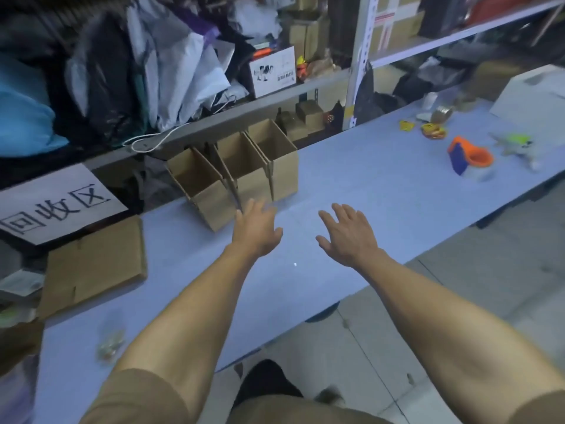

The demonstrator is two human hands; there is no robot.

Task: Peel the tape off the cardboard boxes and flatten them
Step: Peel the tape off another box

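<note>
Head view: my fingers (pixel 342 211) are spread on both hands, holding nothing. Left hand (pixel 256 231) hovers just before the three open brown cardboard boxes (pixel 241 169) on the pale blue desk (pixel 367 191); I'd grip the nearest squarely.

Two bare forearms are seen, entering from six o'clock; no watch, ring or glove is worn on the left hand (pixel 255 231) or the right hand (pixel 348 232). Short tan-brown sleeves are worn, one seen at seven o'clock and one at five o'clock, each ending above the elbow; the same tan-brown cloth is seen at six o'clock over the torso; a dark shoe is made out below it, blurred.
</note>
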